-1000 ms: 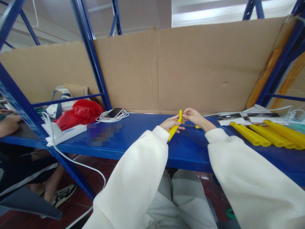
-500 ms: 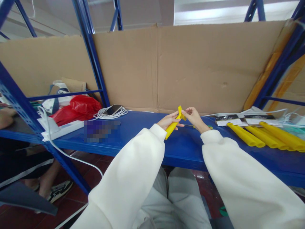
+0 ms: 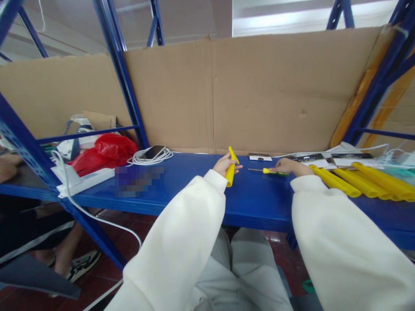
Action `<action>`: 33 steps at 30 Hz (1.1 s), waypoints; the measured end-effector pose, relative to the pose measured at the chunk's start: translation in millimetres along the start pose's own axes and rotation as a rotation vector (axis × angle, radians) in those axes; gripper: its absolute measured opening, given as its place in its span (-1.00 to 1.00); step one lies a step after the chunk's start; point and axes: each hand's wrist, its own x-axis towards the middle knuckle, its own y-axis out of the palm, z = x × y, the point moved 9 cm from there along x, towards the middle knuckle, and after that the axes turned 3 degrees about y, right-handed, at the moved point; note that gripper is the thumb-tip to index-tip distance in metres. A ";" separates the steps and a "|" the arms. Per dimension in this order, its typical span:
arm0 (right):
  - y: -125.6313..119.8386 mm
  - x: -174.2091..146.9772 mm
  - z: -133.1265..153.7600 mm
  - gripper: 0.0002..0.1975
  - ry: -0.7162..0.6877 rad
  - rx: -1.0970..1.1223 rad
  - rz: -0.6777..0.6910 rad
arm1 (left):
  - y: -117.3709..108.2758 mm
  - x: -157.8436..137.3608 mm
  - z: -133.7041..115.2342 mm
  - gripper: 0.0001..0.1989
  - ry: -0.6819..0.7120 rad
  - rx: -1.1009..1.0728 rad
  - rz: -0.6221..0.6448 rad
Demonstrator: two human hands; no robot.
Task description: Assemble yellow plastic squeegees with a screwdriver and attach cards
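Note:
My left hand (image 3: pixel 223 165) is wrapped round a yellow tubular plastic piece (image 3: pixel 230 175), held tilted above the blue shelf. A narrower angled head sticks out at its upper end, and the tube's open end points down toward me. To the right, my right hand (image 3: pixel 289 166) has its fingers closed over the handle of a yellow-and-green screwdriver (image 3: pixel 269 171). The screwdriver lies along the shelf top with its thin shaft pointing left. My fingertips are partly hidden behind the back of this hand.
Several yellow tubes (image 3: pixel 337 181) lie at the right beside black-and-white packets (image 3: pixel 319 160). A small black-and-white card (image 3: pixel 260 157) is at the back. Leftward are a phone (image 3: pixel 154 152) on coiled white cable, a red bag (image 3: pixel 105 151) and a power strip (image 3: pixel 94 178). Cardboard (image 3: pixel 259 90) walls the back.
My right hand has left the yellow piece and moved right and down to the screwdriver. My left hand still holds the piece, now turned more upright.

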 end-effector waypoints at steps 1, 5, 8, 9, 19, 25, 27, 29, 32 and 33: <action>4.2 -1.2 -4.2 -0.68 -0.025 -0.037 0.051 | -1.8 -0.4 -0.2 -0.21 -0.002 -0.008 -0.021; 2.0 -5.3 -13.4 -0.73 0.010 -0.079 0.012 | -4.7 -0.7 -0.4 -0.24 0.008 -0.023 -0.046; -16.1 -11.8 2.9 -0.72 -0.053 0.028 -0.170 | -5.0 2.4 2.3 -0.24 0.002 -0.030 -0.030; -22.6 -15.6 12.4 -0.73 -0.104 0.107 -0.225 | -5.3 4.0 3.6 -0.23 -0.004 -0.032 -0.026; -35.2 -46.2 60.2 -0.66 -0.125 0.898 -0.343 | -8.8 9.7 7.7 -0.20 -0.011 -0.025 -0.033; -27.8 -44.7 52.1 -0.60 -0.060 1.261 -0.386 | -7.2 9.9 8.8 -0.22 -0.020 -0.027 -0.010; -24.1 -43.1 53.9 -0.61 -0.068 1.331 -0.361 | -6.8 10.9 10.0 -0.23 -0.039 -0.021 0.003; -20.5 -42.1 57.2 -0.61 -0.076 1.369 -0.324 | -5.8 11.3 11.0 -0.25 -0.058 -0.016 0.023; -18.4 -42.7 60.1 -0.61 -0.079 1.391 -0.306 | -3.0 10.1 12.2 -0.26 -0.088 -0.016 0.059; -18.1 -43.0 60.3 -0.61 -0.076 1.397 -0.304 | -1.9 9.4 12.3 -0.26 -0.094 -0.020 0.071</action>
